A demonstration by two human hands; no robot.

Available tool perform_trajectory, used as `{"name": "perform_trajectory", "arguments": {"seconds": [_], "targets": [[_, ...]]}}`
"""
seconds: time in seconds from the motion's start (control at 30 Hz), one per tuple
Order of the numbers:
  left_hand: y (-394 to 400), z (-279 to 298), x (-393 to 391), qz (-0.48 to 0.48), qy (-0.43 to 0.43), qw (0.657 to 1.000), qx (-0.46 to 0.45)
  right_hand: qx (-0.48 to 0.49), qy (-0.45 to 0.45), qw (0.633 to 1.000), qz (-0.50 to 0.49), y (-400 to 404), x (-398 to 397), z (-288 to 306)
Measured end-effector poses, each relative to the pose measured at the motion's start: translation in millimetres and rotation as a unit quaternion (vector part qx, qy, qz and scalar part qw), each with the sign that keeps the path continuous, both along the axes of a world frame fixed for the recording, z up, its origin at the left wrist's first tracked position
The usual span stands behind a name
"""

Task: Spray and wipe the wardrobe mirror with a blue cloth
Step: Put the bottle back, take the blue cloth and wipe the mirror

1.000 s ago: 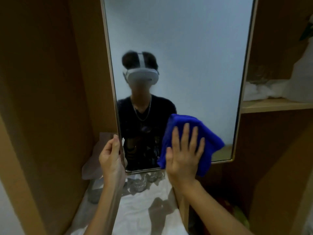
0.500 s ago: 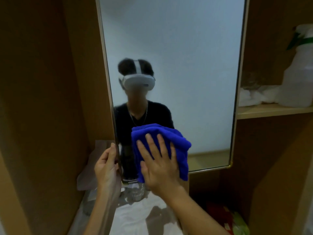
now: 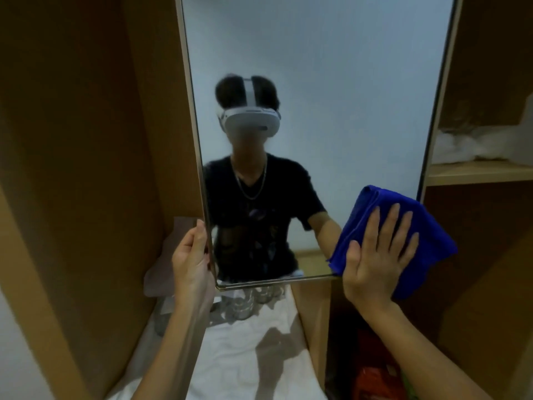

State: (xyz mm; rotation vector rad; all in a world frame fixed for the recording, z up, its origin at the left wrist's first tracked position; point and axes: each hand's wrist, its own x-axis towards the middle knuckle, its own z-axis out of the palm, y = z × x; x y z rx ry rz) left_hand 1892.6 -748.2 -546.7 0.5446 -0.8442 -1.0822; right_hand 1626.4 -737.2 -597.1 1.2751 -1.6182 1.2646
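Currently, your right hand (image 3: 377, 255) is pressing the soft, folded blue cloth (image 3: 403, 226) flat-palmed at the wardrobe mirror's (image 3: 317, 82) lower right corner; your left hand (image 3: 191, 264) is pinching the fragile left edge, steadying it.

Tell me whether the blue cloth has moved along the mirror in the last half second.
Yes. The blue cloth has swept right along the mirror's bottom edge, from near the left frame to the lower right corner, under the right hand.

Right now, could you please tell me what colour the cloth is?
The cloth is deep blue, seen in the head view.
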Motion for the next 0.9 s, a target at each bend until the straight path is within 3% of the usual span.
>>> {"name": "perform_trajectory", "arguments": {"seconds": [0.37,0.53,0.73,0.83,0.9], "targets": [[2.5,4.1,15.4,-0.093,-0.032,0.995,0.021,0.035,0.219,0.972,0.077,-9.1,178.7,-0.8],[3.8,7.4,16.8,-0.084,-0.043,0.995,0.036,0.053,0.242,0.967,0.057,-7.8,179.7,-0.8],[14.7,4.4,12.7,-0.037,-0.032,0.998,0.027,0.056,0.27,0.956,0.104,1.0,164.8,-2.3],[20.7,-4.7,12.6,0.014,-0.03,0.999,-0.021,0.064,0.269,0.953,0.125,4.7,161.5,-0.7],[23.7,-10.1,15.8,0.045,-0.082,0.994,-0.061,0.069,0.266,0.952,0.137,5.2,159.5,-0.8]]}}
